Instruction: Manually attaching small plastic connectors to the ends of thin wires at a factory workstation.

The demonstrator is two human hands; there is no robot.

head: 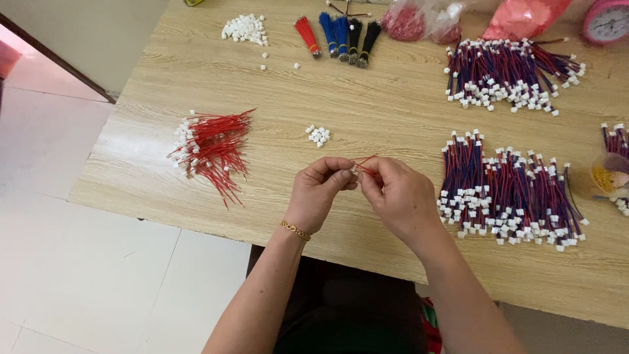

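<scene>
Over the front edge of the wooden table, my left hand and my right hand meet fingertip to fingertip. Between them they pinch a thin red wire with a small white connector at its end. My left wrist wears a gold bracelet. A heap of red wires with white connectors lies to the left. A small cluster of loose white connectors sits just beyond my hands.
Bundles of blue-and-red wires with white connectors lie at the right and far right. Farther back are a pile of white connectors, red, blue and black wire bundles, plastic bags and a pink clock.
</scene>
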